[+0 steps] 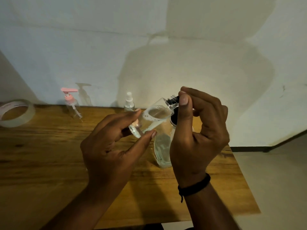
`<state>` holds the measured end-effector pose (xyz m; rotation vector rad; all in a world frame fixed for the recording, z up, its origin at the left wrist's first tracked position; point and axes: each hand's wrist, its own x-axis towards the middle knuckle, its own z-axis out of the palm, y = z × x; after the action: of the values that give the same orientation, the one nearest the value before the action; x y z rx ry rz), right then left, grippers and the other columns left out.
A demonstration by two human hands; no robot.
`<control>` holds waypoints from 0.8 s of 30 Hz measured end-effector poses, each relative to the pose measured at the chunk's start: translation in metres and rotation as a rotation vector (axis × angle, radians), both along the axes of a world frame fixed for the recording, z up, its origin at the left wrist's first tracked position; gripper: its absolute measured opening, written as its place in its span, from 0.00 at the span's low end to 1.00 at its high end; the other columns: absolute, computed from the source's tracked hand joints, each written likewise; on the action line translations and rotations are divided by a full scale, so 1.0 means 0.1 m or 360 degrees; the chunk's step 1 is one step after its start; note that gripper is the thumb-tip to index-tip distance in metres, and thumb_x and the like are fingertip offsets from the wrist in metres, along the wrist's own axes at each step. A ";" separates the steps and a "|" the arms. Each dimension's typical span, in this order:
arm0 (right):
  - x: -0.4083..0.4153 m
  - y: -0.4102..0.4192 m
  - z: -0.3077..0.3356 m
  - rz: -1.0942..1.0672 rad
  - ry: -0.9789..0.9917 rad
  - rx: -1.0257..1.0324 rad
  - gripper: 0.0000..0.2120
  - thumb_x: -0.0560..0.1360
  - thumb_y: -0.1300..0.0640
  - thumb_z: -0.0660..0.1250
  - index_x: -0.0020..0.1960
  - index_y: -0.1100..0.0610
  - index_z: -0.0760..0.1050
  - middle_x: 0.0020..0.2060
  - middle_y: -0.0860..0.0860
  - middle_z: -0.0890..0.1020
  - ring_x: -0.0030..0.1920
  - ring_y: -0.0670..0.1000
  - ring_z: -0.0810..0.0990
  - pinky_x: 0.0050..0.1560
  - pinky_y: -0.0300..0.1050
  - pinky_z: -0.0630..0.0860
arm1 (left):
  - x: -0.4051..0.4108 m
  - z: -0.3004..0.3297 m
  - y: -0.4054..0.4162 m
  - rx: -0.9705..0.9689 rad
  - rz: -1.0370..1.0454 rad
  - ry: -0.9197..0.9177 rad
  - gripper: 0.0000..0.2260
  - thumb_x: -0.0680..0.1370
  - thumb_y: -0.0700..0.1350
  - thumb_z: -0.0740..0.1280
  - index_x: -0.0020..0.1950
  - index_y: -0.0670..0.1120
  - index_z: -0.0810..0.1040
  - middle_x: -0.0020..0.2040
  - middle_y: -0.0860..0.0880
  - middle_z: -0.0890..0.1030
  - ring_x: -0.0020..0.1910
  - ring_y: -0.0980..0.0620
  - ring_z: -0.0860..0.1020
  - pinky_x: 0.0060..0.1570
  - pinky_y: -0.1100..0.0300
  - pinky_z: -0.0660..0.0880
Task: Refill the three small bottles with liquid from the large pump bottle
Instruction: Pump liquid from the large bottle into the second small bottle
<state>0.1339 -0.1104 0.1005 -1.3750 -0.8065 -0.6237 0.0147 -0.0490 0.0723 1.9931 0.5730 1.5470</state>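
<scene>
No writing can be read on any bottle. A small clear bottle [150,119] is held tilted above the table [49,146], neck up and right, base gripped by the left hand [114,143]. Its black neck is pinched by the right hand [197,130]. A larger bottle [163,150] stands beneath.

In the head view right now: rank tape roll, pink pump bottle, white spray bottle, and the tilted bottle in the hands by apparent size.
1. Tilted bottle, though it is nearest the camera, so unsure.
2. Tape roll and pink pump bottle: look alike, not ranked.
3. White spray bottle, partly hidden.
</scene>
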 end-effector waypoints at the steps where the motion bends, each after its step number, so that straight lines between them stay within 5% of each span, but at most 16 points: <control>1: 0.00 0.01 -0.02 0.0008 0.0015 0.0011 0.05 0.81 0.61 0.68 0.48 0.55 0.82 0.48 0.50 0.86 0.48 0.50 0.83 0.51 0.47 0.73 | 0.00 0.00 0.00 0.0005 0.0008 0.0012 0.20 0.74 0.45 0.79 0.63 0.41 0.80 0.57 0.48 0.84 0.55 0.53 0.85 0.50 0.61 0.83; 6: 0.01 0.00 -0.03 0.0016 0.0018 0.0002 0.05 0.81 0.60 0.68 0.49 0.54 0.82 0.48 0.49 0.86 0.49 0.50 0.83 0.52 0.46 0.72 | 0.00 0.00 -0.01 0.0011 -0.0002 0.0016 0.20 0.74 0.47 0.79 0.62 0.44 0.80 0.58 0.55 0.82 0.55 0.59 0.84 0.52 0.68 0.80; 15: 0.01 0.01 -0.04 0.0026 0.0016 0.0010 0.05 0.81 0.60 0.67 0.50 0.54 0.81 0.49 0.50 0.86 0.49 0.49 0.82 0.49 0.51 0.75 | 0.00 -0.02 0.00 0.0019 0.0012 0.0023 0.20 0.74 0.46 0.80 0.62 0.43 0.80 0.58 0.53 0.82 0.56 0.57 0.84 0.53 0.68 0.80; 24: 0.00 0.00 -0.01 0.0039 0.0024 -0.0006 0.05 0.81 0.61 0.67 0.49 0.55 0.81 0.48 0.51 0.86 0.48 0.53 0.82 0.49 0.46 0.74 | 0.00 -0.01 0.00 0.0030 0.0027 0.0027 0.20 0.74 0.45 0.80 0.62 0.41 0.80 0.57 0.50 0.83 0.55 0.55 0.85 0.52 0.64 0.82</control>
<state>0.1335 -0.1101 0.0996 -1.3699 -0.8112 -0.5924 0.0152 -0.0490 0.0711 2.0221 0.5852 1.5527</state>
